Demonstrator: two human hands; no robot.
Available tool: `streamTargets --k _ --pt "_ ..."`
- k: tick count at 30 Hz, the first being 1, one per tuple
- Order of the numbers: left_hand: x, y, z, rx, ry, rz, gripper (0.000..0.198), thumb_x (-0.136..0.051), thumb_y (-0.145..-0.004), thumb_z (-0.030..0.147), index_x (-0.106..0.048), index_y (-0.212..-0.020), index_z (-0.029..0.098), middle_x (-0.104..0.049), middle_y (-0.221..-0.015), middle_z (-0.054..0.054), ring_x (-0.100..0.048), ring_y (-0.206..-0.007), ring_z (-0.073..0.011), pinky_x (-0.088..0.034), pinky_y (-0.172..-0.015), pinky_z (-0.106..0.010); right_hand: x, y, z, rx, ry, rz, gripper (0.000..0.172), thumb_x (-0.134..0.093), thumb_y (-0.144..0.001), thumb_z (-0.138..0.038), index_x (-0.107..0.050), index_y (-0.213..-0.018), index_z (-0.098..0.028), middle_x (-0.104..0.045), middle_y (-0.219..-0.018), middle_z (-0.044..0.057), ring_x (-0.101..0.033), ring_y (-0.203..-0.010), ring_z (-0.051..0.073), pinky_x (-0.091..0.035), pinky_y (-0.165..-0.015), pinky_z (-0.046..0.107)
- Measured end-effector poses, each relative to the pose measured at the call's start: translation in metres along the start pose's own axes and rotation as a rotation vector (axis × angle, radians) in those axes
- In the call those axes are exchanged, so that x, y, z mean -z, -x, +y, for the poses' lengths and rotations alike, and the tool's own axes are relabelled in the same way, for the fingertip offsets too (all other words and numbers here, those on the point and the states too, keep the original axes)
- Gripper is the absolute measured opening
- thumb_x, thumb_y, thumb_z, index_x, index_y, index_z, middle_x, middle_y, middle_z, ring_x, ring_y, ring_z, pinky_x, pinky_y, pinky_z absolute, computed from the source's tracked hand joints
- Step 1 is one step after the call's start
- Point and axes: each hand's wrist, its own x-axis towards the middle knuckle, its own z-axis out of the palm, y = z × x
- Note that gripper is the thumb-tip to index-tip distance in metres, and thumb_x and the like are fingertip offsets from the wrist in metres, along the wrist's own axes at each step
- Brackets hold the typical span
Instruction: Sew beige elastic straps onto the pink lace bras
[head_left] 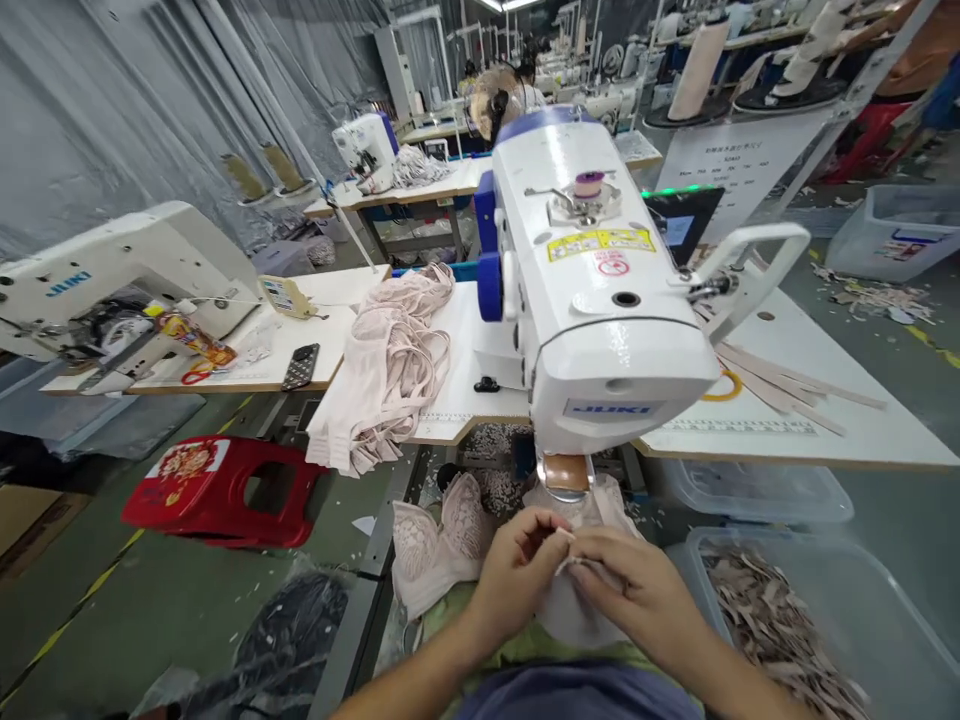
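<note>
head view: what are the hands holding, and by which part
The left hand and the right hand both hold the pale pink garment. Their fingers pinch a thin edge at its top, just below the sewing machine.

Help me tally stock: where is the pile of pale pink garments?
In the head view, the pile of pale pink garments drapes over the left end of the white table, left of the Juki sewing machine, above the red stool.
</note>
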Motion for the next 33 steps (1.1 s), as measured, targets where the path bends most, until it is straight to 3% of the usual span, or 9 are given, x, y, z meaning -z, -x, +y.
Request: streamTargets --k 4,7,12,16,19,22,26,33 --pt "0.004 0.004 0.003 -0.244 -0.050 0.129 0.017 -0.055 -0.091 0.019 -0.063 -0.077 0.017 -0.062 -0.071 -0.001 -0.058 -0.066 -0.0117 -0.044 -0.061 -0.020 0.004 0.000 -0.009 -0.012 0.006 -0.049 0.022 -0.049 -0.095 -0.029 -0.069 -0.090 -0.023 -0.074 -0.088 0.004 -0.068 -0.080 0.016 -0.052 -0.072 0.025" --pt "0.003 0.005 -0.003 -0.329 -0.126 0.178 0.018 -0.056 -0.091 0.016 -0.061 -0.073 0.017 -0.058 -0.066 0.001 -0.055 -0.061 -0.0106 -0.042 -0.056 -0.019 0.004 0.004 -0.006 -0.051 -0.022 -0.054 0.018 -0.052 -0.093 -0.025 -0.069 -0.089 -0.022 -0.073 -0.088 0.003 -0.067 -0.080 0.015 -0.051 -0.072 0.023" --pt "0.001 0.007 -0.007 -0.297 -0.069 0.119 0.016 -0.055 -0.093 0.016 -0.067 -0.083 0.018 -0.067 -0.077 -0.004 -0.063 -0.071 -0.0130 -0.050 -0.064 -0.020 0.001 0.008 0.004 -0.101 -0.087 -0.006 0.014 -0.056 -0.091 -0.025 -0.070 -0.090 -0.021 -0.073 -0.087 0.002 -0.066 -0.080 0.014 -0.049 -0.073 0.023" --pt "0.004 0.008 0.001 -0.295 -0.122 0.141 0.014 -0.057 -0.093 0.014 -0.068 -0.085 0.017 -0.068 -0.074 -0.002 -0.064 -0.067 -0.0121 -0.050 -0.059 -0.018 0.009 0.004 0.008 -0.146 0.097 0.054 0.024 -0.049 -0.096 -0.032 -0.066 -0.083 -0.021 -0.065 -0.071 0.000 -0.058 -0.065 0.013 -0.042 -0.061 0.023" --pt "0.008 0.010 0.008 -0.426 -0.280 0.107 0.010 -0.059 -0.092 0.013 -0.068 -0.091 0.016 -0.071 -0.077 -0.003 -0.066 -0.067 -0.0121 -0.052 -0.061 -0.019 0.020 -0.004 0.007 -0.060 0.294 0.061 0.029 -0.046 -0.097 -0.028 -0.059 -0.073 -0.020 -0.058 -0.063 -0.001 -0.052 -0.060 0.013 -0.036 -0.058 0.024" --pt "0.012 0.010 0.014 -0.566 -0.394 0.067 0.011 -0.058 -0.094 0.014 -0.068 -0.097 0.016 -0.073 -0.079 -0.004 -0.068 -0.067 -0.0118 -0.053 -0.061 -0.018 0.027 -0.010 0.005 -0.008 0.283 -0.048 0.026 -0.046 -0.095 -0.026 -0.059 -0.074 -0.020 -0.059 -0.064 -0.001 -0.052 -0.061 0.012 -0.036 -0.058 0.023" --pt "0.015 0.006 0.019 -0.526 -0.370 0.051 0.009 -0.058 -0.094 0.013 -0.067 -0.094 0.017 -0.074 -0.080 -0.004 -0.069 -0.069 -0.0110 -0.054 -0.063 -0.018 0.030 -0.013 0.001 -0.108 0.144 -0.142 0.019 -0.052 -0.093 -0.027 -0.065 -0.082 -0.018 -0.064 -0.071 0.000 -0.056 -0.066 0.012 -0.038 -0.060 0.022" --pt "0.015 0.007 0.020 -0.482 -0.329 0.021 0.009 -0.059 -0.092 0.010 -0.066 -0.091 0.016 -0.072 -0.078 -0.002 -0.067 -0.068 -0.0096 -0.051 -0.063 -0.016 0.039 -0.015 -0.004 -0.194 0.044 -0.240 0.020 -0.055 -0.092 -0.026 -0.068 -0.080 -0.017 -0.064 -0.069 -0.001 -0.056 -0.064 0.011 -0.036 -0.059 0.022"
